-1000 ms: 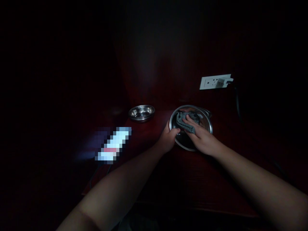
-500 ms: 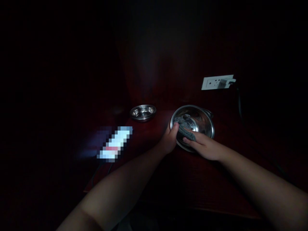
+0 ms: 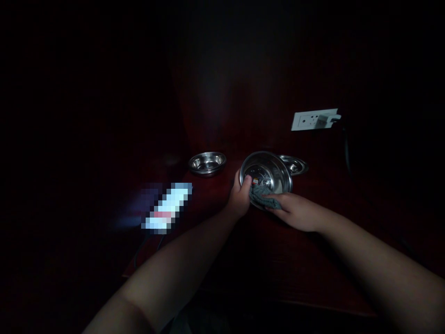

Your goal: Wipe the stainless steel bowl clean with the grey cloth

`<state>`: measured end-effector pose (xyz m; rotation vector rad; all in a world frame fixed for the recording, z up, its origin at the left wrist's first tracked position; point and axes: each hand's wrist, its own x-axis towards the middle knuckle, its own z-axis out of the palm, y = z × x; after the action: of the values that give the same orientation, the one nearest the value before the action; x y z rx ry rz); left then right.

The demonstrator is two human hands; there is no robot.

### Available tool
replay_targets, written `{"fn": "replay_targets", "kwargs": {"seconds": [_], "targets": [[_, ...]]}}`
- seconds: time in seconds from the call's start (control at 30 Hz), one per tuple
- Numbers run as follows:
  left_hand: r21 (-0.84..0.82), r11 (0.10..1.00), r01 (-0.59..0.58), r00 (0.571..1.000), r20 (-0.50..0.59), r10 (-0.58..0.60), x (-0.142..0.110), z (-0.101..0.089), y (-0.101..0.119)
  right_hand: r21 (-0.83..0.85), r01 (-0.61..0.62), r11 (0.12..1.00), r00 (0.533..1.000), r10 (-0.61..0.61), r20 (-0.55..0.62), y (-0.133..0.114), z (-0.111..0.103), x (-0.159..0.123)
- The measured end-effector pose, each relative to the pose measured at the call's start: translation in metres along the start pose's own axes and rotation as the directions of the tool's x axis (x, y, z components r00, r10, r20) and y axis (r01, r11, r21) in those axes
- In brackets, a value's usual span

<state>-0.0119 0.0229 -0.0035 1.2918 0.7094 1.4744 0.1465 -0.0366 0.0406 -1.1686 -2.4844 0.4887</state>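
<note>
A shiny steel bowl (image 3: 281, 174) is tilted with its opening towards me, and a small label shows on its inside bottom. My left hand (image 3: 240, 195) grips its left rim, thumb on the inside and the other fingers hidden behind the wall. A grey-green cloth (image 3: 262, 197) lies against the lower inner wall. My right hand (image 3: 295, 211) is closed on the cloth at the bowl's lower right rim; its fingertips are partly hidden by the cloth. Behind the bowl, to the right, a steel lid or shallow dish (image 3: 297, 166) rests on the dark red table (image 3: 278, 264).
Small steel dishes (image 3: 207, 163), seemingly stacked, stand left of the bowl. A blurred-out bright phone-like screen (image 3: 168, 206) with a cable lies further left. On the back wall is a white socket plate (image 3: 314, 119) with a plug and a hanging cord. The surroundings are very dark.
The bowl has shifted left and turned, uncovering more of the lid or dish behind it and the label inside. My right hand and the cloth have moved slightly down towards the lower rim.
</note>
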Motion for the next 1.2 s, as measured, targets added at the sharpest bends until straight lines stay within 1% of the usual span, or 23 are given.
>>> {"fn": "replay_targets", "kwargs": {"seconds": [0.1,0.17,0.27,0.33,0.5,0.6,0.7,0.77,0.83,0.9,1.0,1.07,1.13,1.2], "targets": [[-0.02,1.0,-0.024,0.999,0.022,0.025,0.001,-0.001,-0.001,-0.145,-0.094,0.985,0.996,0.091,-0.027,0.003,-0.001,-0.002],[-0.021,0.999,-0.028,0.999,0.025,0.029,0.001,-0.001,-0.001,-0.21,-0.138,0.968,0.99,0.128,-0.061,0.006,0.0,-0.003],[-0.017,0.999,-0.029,0.999,0.018,0.029,0.001,0.001,0.001,-0.261,-0.132,0.956,0.988,0.105,-0.116,0.012,0.003,-0.002],[-0.022,1.0,-0.019,0.999,0.035,0.019,0.0,0.002,0.003,-0.293,-0.144,0.945,0.982,0.1,-0.159,0.017,0.006,-0.001],[-0.061,0.998,0.027,0.995,0.099,-0.021,-0.001,0.005,0.004,-0.387,-0.257,0.886,0.945,0.147,-0.291,0.022,0.013,0.005],[-0.101,0.992,0.076,0.992,0.111,-0.065,-0.002,0.008,0.005,-0.384,-0.303,0.872,0.907,0.14,-0.397,0.02,0.017,0.009],[-0.153,0.977,0.147,0.985,0.117,-0.13,-0.004,0.011,0.01,-0.302,-0.304,0.904,0.879,0.143,-0.456,0.017,0.019,0.012],[-0.156,0.975,0.16,0.982,0.129,-0.14,-0.005,0.012,0.013,-0.227,-0.274,0.935,0.871,0.141,-0.471,0.017,0.019,0.013],[-0.134,0.981,0.143,0.982,0.144,-0.124,-0.006,0.012,0.015,-0.156,-0.235,0.96,0.87,0.136,-0.475,0.018,0.019,0.012],[-0.124,0.983,0.132,0.979,0.169,-0.111,-0.007,0.011,0.015,-0.111,-0.173,0.979,0.883,0.104,-0.458,0.02,0.018,0.011],[-0.144,0.981,0.13,0.972,0.211,-0.098,-0.007,0.01,0.01,-0.096,-0.024,0.995,0.927,-0.013,-0.375,0.017,0.016,0.01],[-0.15,0.98,0.129,0.973,0.21,-0.096,-0.007,0.009,0.007,-0.097,0.077,0.992,0.951,-0.102,-0.293,0.012,0.014,0.009],[-0.142,0.98,0.138,0.975,0.191,-0.11,-0.007,0.008,0.005,-0.098,0.155,0.983,0.96,-0.173,-0.221,0.006,0.013,0.009],[-0.129,0.98,0.151,0.978,0.161,-0.129,-0.008,0.007,0.005,-0.093,0.213,0.973,0.955,-0.227,-0.191,0.002,0.012,0.009]]}}
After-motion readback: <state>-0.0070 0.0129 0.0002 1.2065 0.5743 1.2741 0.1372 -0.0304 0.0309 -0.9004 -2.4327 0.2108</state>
